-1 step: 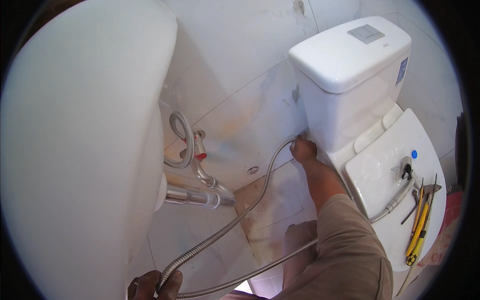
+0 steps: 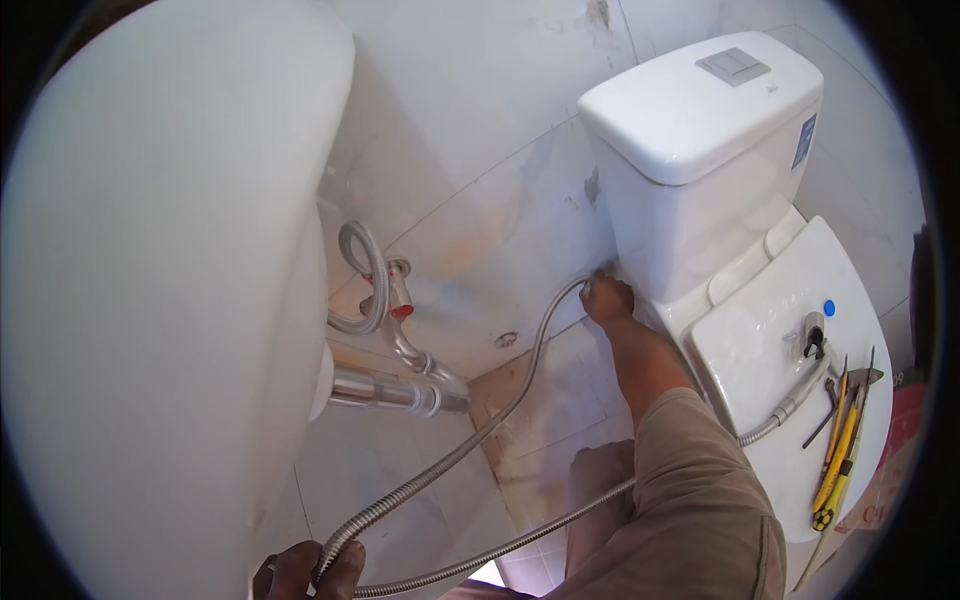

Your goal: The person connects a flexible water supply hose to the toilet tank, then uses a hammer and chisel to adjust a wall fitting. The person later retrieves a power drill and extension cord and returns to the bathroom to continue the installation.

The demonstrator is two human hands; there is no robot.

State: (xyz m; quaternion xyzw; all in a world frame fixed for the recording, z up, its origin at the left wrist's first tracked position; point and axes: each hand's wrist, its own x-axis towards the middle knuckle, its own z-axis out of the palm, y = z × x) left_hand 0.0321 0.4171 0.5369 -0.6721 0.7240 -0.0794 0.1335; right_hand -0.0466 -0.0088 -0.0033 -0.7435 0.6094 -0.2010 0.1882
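A flexible metal hose (image 2: 487,430) runs in a curve between my two hands. At the bottom edge my left hand (image 2: 312,574) is closed around its bend, thumb and fingers on either side. From there the hose doubles back to the right and passes behind my right sleeve. Low by the wall, beside the toilet tank (image 2: 655,215), my right hand (image 2: 608,299) is closed on the hose's far end. Whatever that end meets is hidden by my fingers. On the toilet lid (image 2: 740,340) lies a hand shower (image 2: 813,335), with a length of hose attached.
A large white basin (image 2: 170,300) fills the left side. Beneath it are a metal drain pipe (image 2: 385,390), a valve with red parts (image 2: 400,295) and a looped braided hose (image 2: 378,285). Yellow-handled pliers (image 2: 845,445) and other slim tools rest on the lid near a blue cap (image 2: 828,308).
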